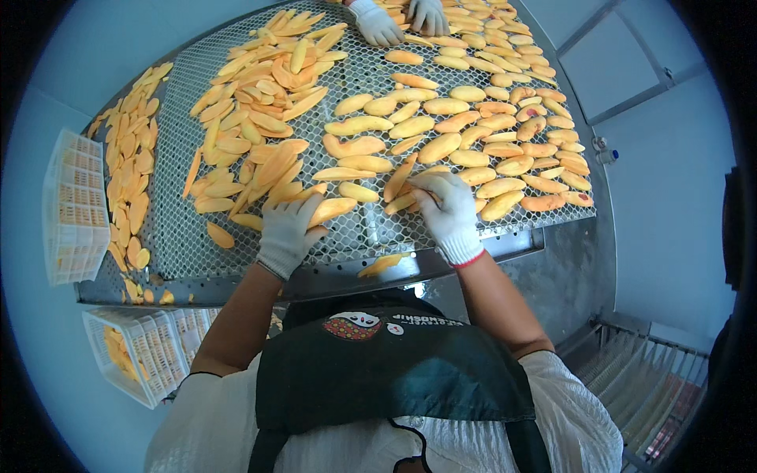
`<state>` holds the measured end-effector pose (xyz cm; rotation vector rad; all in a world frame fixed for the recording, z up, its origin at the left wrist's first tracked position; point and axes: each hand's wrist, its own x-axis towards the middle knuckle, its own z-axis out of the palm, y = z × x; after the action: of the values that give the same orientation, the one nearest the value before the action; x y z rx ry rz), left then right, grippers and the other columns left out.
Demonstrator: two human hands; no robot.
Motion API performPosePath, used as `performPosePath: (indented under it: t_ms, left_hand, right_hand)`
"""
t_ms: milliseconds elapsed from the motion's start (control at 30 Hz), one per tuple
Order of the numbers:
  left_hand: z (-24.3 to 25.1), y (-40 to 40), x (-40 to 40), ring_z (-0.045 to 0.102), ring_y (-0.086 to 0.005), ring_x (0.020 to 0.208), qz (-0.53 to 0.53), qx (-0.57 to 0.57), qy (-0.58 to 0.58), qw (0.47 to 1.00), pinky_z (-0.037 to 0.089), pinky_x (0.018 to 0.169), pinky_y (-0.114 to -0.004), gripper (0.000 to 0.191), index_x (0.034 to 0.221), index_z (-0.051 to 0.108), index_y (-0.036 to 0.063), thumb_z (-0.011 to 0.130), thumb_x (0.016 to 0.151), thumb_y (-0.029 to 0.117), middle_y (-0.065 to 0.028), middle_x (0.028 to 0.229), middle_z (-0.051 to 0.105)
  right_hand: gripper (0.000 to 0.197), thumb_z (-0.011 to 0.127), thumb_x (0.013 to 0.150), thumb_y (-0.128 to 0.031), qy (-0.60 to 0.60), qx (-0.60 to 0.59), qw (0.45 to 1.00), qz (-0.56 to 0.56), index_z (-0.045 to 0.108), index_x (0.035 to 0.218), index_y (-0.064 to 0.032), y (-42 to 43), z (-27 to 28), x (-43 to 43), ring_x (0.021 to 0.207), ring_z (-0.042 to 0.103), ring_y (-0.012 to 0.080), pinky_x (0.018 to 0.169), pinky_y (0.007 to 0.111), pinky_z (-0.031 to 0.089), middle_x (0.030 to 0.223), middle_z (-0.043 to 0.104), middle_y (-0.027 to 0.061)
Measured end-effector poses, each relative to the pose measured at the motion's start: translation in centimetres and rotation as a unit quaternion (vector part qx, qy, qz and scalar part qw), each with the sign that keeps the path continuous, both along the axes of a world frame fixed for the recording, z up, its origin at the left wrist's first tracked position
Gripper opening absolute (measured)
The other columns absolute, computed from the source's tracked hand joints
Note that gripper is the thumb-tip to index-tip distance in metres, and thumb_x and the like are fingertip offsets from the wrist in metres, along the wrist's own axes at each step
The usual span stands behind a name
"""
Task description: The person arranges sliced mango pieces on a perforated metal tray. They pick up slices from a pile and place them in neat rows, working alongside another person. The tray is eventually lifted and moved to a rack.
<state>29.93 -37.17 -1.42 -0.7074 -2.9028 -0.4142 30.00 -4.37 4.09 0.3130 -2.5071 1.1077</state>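
Yellow-orange peeled fruit slices, perhaps mango, cover a mesh drying rack (195,254) on a metal table. My left hand (290,233), in a white knit glove, is closed around several slices (333,211) at the near edge of the large heap (260,106). To the right, my gloved right hand (446,210) has its fingertips on a slice (400,177) that stands tilted among others. Rows of spaced slices (502,187) lie flat on the right part of the mesh. The undersides of both hands are hidden.
A co-worker's gloved hands (399,20) reach over the rack's far side. More slices (127,159) line the table's left end. White plastic baskets (77,207) stand left of the table, with another (130,355) holding fruit below its edge. A metal rack (644,378) is at lower right.
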Motion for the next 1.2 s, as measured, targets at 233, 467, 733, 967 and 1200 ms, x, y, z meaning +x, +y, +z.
performPosePath:
  t_ms: [233, 467, 733, 967, 1200]
  left_hand:
    - [3.5, 1.9, 0.8, 0.072, -0.0361, 0.100, -0.019, 0.130, -0.149, 0.980, 0.056, 0.087, -0.045, 0.053, 0.135, 0.065, 0.0081, 0.080, 0.085, 0.015, -0.0201, 0.109, 0.072]
    - [3.6, 9.9, 2.9, 0.068, -0.0325, 0.093, -0.118, 0.064, -0.108, 0.985, 0.050, 0.087, -0.045, 0.056, 0.138, 0.064, 0.0104, 0.079, 0.088, 0.030, -0.0123, 0.104, 0.069]
    - [1.4, 10.5, 3.1, 0.068, -0.0293, 0.092, -0.104, 0.043, -0.072, 0.991, 0.049, 0.083, -0.045, 0.045, 0.127, 0.068, 0.0149, 0.077, 0.087, 0.035, -0.0081, 0.103, 0.067]
    - [2.4, 16.4, 1.3, 0.068, -0.0307, 0.095, -0.125, 0.020, -0.078, 0.989, 0.048, 0.081, -0.048, 0.042, 0.124, 0.068, 0.0153, 0.076, 0.089, 0.037, -0.0088, 0.100, 0.067]
    - [4.2, 11.2, -1.1, 0.069, -0.0331, 0.091, -0.029, 0.104, -0.044, 0.993, 0.053, 0.080, -0.046, 0.029, 0.111, 0.073, 0.0074, 0.080, 0.086, 0.019, -0.0121, 0.097, 0.071]
  right_hand:
    - [0.013, 0.075, 0.087, -0.006, -0.086, -0.055, 0.991, -0.089, 0.078, 0.099, -0.0048, 3.1, -0.2, 4.9, 0.090, 0.073, 0.0341, 0.082, 0.042, 0.058, 0.100, 0.077, 0.0158]
    - [0.013, 0.076, 0.085, -0.006, -0.086, -0.009, 0.991, -0.106, 0.078, 0.098, -0.0060, 5.1, -1.5, 7.1, 0.090, 0.073, 0.0358, 0.081, 0.044, 0.058, 0.097, 0.077, 0.0157]
    - [0.022, 0.081, 0.079, -0.008, -0.040, 0.077, 0.988, -0.125, 0.077, 0.101, -0.0128, 6.8, -4.3, 10.4, 0.093, 0.071, 0.0326, 0.083, 0.045, 0.055, 0.102, 0.076, 0.0091]
    - [0.030, 0.082, 0.077, -0.009, -0.028, 0.209, 0.970, -0.122, 0.078, 0.106, -0.0190, 6.7, -3.3, 8.7, 0.094, 0.070, 0.0302, 0.080, 0.044, 0.054, 0.109, 0.075, 0.0050]
    - [0.031, 0.082, 0.078, -0.009, -0.037, 0.170, 0.975, -0.135, 0.078, 0.108, -0.0176, 7.9, -3.0, 7.0, 0.096, 0.070, 0.0321, 0.085, 0.045, 0.054, 0.108, 0.075, 0.0063]
